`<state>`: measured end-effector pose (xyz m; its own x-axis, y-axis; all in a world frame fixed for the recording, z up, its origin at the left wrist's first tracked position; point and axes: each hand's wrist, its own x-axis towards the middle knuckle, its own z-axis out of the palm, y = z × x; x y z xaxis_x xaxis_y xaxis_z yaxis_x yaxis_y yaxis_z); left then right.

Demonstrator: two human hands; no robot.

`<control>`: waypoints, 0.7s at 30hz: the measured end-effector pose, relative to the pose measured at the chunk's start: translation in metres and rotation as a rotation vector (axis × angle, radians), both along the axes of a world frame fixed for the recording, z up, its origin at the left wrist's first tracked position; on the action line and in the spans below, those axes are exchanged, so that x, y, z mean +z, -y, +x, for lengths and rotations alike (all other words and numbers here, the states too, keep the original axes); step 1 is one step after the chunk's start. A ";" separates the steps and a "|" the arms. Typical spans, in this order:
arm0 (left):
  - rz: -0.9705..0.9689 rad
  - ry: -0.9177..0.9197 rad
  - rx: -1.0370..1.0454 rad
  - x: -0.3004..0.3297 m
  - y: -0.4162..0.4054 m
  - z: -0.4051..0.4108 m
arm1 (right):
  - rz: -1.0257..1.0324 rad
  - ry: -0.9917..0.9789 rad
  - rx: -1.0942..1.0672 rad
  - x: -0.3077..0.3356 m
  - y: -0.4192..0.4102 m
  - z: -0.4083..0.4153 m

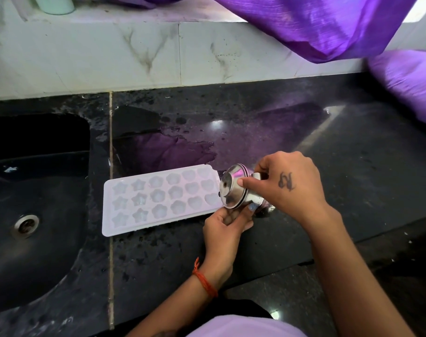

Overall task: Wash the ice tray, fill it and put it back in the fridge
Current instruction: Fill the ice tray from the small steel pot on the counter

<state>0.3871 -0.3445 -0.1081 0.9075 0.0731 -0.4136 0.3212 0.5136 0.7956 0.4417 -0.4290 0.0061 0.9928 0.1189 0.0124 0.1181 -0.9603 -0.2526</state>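
A white ice tray (158, 200) with star and flower shaped moulds lies flat on the wet black counter (304, 132), just right of the sink. My right hand (287, 186) grips a small steel vessel (231, 190), tipped on its side over the tray's right end, its round face turned towards the tray. The thumb lies across that face. My left hand (224, 227) sits below it, fingers curled at the tray's near right corner, thumb up against the vessel's underside. No water stream shows.
A black sink (36, 263) with a steel drain (26, 226) lies to the left. A puddle (170, 152) spreads behind the tray. Purple cloth (328, 25) hangs over the marble ledge and lies bunched at the counter's right. A pale cup (53, 4) stands on the ledge.
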 end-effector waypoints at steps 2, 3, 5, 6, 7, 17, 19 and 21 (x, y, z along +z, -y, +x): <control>-0.015 0.000 0.006 0.000 0.001 0.000 | -0.020 0.011 0.007 0.000 -0.001 0.000; -0.020 0.000 0.008 0.000 0.001 0.000 | -0.028 0.016 0.010 0.000 -0.001 0.000; -0.031 -0.001 0.009 0.000 0.002 -0.001 | -0.039 0.021 0.014 0.001 -0.001 -0.001; -0.035 -0.002 0.008 0.000 0.002 -0.001 | -0.043 0.022 0.016 0.001 -0.001 -0.001; -0.038 -0.003 0.008 0.000 0.002 0.000 | -0.046 0.024 0.017 0.000 -0.001 -0.001; -0.048 0.004 0.021 0.001 0.006 0.000 | -0.035 0.048 0.024 -0.002 0.004 -0.001; -0.029 0.015 0.020 0.002 0.007 0.000 | -0.007 0.038 0.019 -0.002 0.006 -0.001; 0.004 0.017 0.022 0.002 0.008 0.000 | 0.035 0.016 0.011 -0.002 0.010 -0.001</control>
<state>0.3869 -0.3524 -0.1063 0.9126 0.0949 -0.3978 0.2961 0.5175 0.8028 0.4407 -0.4387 0.0039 0.9911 0.1288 0.0326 0.1328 -0.9497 -0.2836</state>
